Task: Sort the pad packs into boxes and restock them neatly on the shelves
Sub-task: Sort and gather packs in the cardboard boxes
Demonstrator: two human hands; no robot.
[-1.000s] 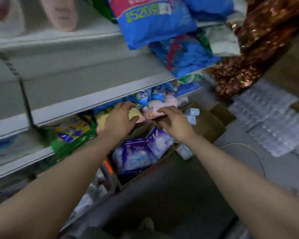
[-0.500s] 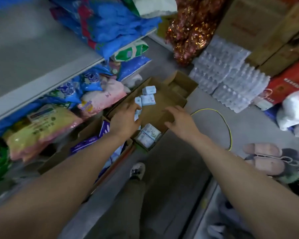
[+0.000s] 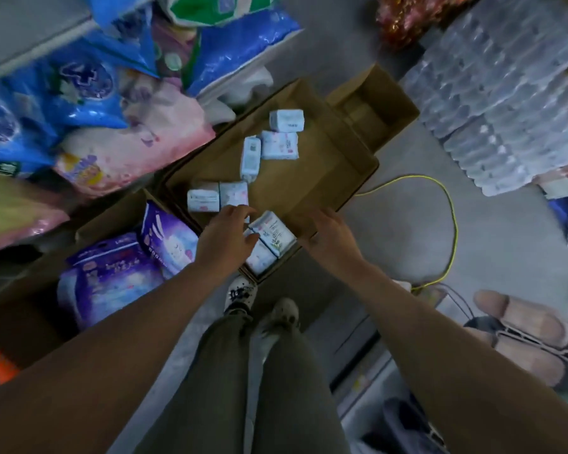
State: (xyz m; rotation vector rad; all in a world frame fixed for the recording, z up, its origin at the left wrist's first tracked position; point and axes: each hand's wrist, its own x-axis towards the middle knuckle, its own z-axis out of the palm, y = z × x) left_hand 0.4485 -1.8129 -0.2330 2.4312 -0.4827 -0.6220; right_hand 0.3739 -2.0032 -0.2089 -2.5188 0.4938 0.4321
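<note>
An open cardboard box (image 3: pixel 325 178) lies on the floor and holds several small white pad packs (image 3: pixel 277 145). A pack with a leaf print (image 3: pixel 274 235) lies in the box's near corner on top of another pack. My left hand (image 3: pixel 225 239) hovers over that corner, fingers loosely bent, thumb tip touching the leaf-print pack. My right hand (image 3: pixel 328 235) is over the box's near right rim with relaxed fingers and holds nothing. A second box (image 3: pixel 30 309) to the left holds large purple pad packs (image 3: pixel 118 276).
Blue and pink bulk packs (image 3: pixel 135 136) crowd the lowest shelf at left. Shrink-wrapped water bottles (image 3: pixel 505 109) stand at right. A yellow cable (image 3: pixel 453 224) loops on the floor, pink slippers (image 3: pixel 525 335) lie lower right, and my shoes (image 3: pixel 240 291) stand just before the box.
The view has swung down from the shelves to the floor box. Both hands left the shelf packs and dropped toward the box's near corner.
</note>
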